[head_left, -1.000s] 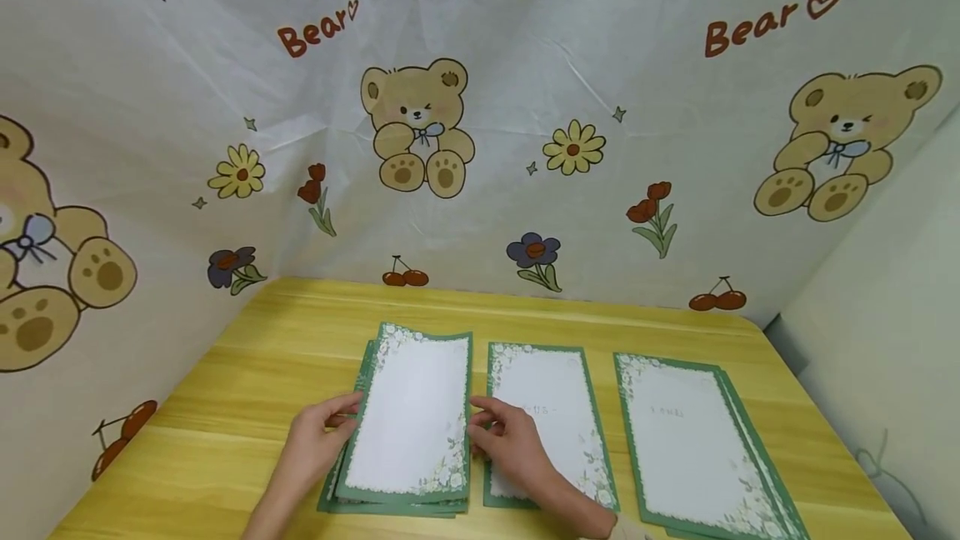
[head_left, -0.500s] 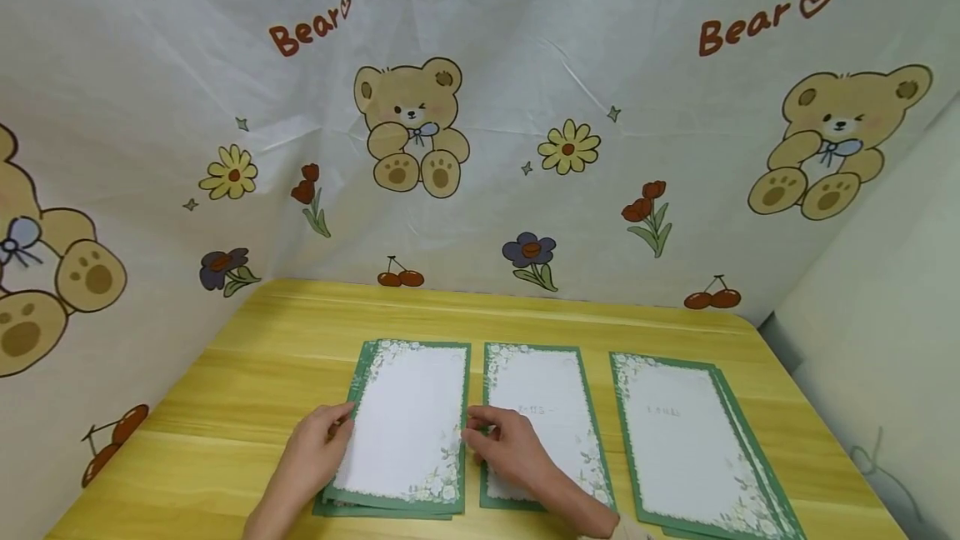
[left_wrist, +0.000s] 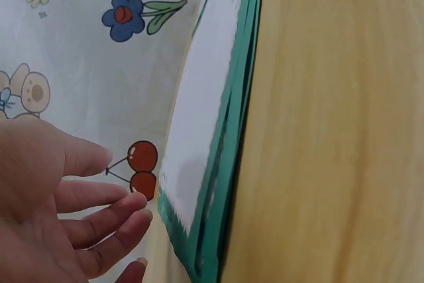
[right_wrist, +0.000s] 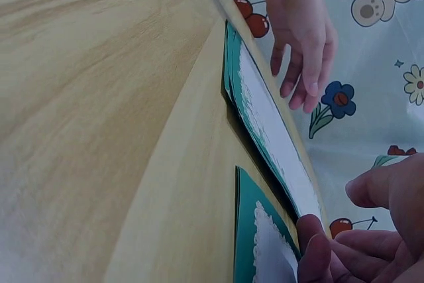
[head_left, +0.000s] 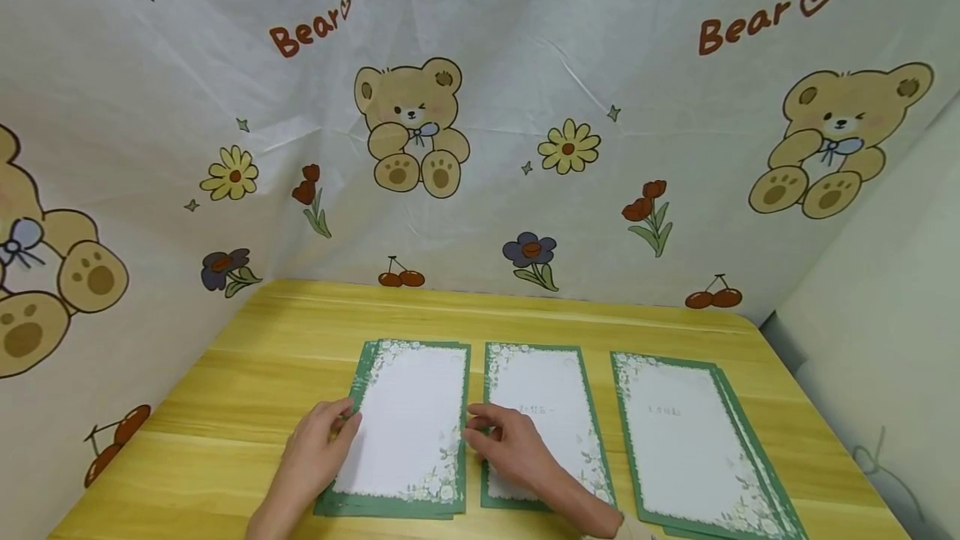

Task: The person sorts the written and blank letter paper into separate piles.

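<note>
Three piles of green-bordered paper with white floral centres lie side by side on the table. At the left pile (head_left: 408,423), the lower sheets stick out a little along its left edge. My left hand (head_left: 318,448) is by that edge; the left wrist view shows its fingers (left_wrist: 109,223) loosely bent, with no paper between them. My right hand (head_left: 517,448) hovers over the middle pile (head_left: 536,377), its fingertips close to the left pile's right edge. Its thumb (right_wrist: 371,189) is apart from the paper; whether a finger touches the edge I cannot tell.
The right pile (head_left: 690,448), slightly fanned, has faint writing on top. All lie on a yellow wood-grain table (head_left: 225,415). A bear-print cloth (head_left: 480,232) hangs behind and at the left. A thin cord (head_left: 873,461) shows at the far right.
The top sheet of the left pile, held by both hands and slightly raised a second ago, has come down flat on the pile. Both hands have loosened from its edges.
</note>
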### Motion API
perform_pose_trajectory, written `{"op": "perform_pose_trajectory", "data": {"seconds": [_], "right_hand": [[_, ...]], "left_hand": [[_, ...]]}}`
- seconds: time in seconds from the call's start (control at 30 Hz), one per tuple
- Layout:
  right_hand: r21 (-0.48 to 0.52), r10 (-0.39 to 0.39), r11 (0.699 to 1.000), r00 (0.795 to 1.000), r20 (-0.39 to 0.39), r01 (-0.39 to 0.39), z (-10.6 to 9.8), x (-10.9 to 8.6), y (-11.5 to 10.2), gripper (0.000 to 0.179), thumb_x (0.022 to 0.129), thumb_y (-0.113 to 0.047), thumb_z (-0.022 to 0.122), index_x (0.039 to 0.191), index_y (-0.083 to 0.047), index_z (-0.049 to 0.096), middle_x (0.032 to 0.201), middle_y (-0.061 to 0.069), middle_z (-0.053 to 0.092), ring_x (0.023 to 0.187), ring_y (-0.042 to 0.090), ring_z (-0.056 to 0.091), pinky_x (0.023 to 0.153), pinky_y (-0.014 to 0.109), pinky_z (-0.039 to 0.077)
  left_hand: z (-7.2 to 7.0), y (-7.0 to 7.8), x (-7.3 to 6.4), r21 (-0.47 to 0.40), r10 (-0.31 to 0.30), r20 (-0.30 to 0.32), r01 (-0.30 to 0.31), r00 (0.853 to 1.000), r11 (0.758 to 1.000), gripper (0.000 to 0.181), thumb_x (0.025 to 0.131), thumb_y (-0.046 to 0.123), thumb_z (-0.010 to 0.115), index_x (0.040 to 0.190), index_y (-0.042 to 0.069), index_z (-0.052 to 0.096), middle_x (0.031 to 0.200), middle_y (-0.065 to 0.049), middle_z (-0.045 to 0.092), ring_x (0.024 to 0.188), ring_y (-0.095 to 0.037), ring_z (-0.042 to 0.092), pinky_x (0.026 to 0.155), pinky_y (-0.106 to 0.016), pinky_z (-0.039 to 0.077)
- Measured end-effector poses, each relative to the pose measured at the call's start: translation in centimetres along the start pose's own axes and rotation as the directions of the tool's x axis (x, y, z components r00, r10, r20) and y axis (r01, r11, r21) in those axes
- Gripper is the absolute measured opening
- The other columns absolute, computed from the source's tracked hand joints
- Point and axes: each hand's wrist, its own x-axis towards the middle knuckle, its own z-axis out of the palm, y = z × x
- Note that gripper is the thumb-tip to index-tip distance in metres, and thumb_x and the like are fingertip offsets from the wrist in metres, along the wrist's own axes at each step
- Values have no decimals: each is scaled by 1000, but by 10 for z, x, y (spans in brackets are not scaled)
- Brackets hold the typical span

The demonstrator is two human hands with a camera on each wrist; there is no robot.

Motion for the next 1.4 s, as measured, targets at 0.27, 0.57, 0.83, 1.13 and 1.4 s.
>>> {"op": "perform_pose_trajectory", "data": {"seconds": [0.27, 0.57, 0.83, 1.13, 1.4], "right_hand": [[10, -9, 1000, 1000, 5, 9, -1, -2, 1, 42, 97, -19, 65, 133, 3, 59, 109, 10, 71, 71, 17, 67, 69, 28, 52], [-58, -53, 997, 998, -28, 52, -34, -14, 2, 44, 99, -26, 63, 134, 0, 59, 113, 12, 69, 81, 21, 66, 60, 29, 51], [-264, -55, 964, 990, -131, 18, -64, -23, 7, 39, 98, -27, 65, 128, -3, 64, 103, 0, 70, 86, 19, 66, 70, 28, 53], [-348, 35, 928, 963, -267, -130, -91, -33, 16, 37, 94, -21, 70, 127, -4, 65, 101, -1, 69, 87, 16, 64, 70, 32, 53], [-671, -38, 719, 955, -295, -179, -107, -41, 33, 43, 87, -31, 77, 113, 3, 71, 122, 22, 60, 115, 43, 51, 90, 59, 46]], "left_hand": [[6, 15, 0, -56, 14, -56, -17, 998, 998, 36, 97, 15, 64, 127, -5, 63, 107, -10, 66, 100, -27, 61, 84, -48, 49], [39, 46, 0, -97, 180, -28, -182, 983, 979, 27, 94, 15, 69, 119, 3, 69, 109, -6, 68, 103, -27, 63, 87, -49, 50], [62, 79, 11, -90, 343, 3, -341, 939, 936, 28, 95, 16, 68, 119, 2, 69, 117, -9, 67, 114, -30, 61, 110, -63, 25], [76, 95, 15, -135, 360, 144, -342, 922, 930, 36, 99, 23, 63, 125, -2, 64, 124, -14, 63, 126, -39, 51, 109, -58, 32], [96, 95, 14, 140, 427, 160, -449, 890, 883, 36, 95, 32, 68, 102, -2, 71, 133, -27, 55, 133, -46, 42, 111, -68, 15]]}}
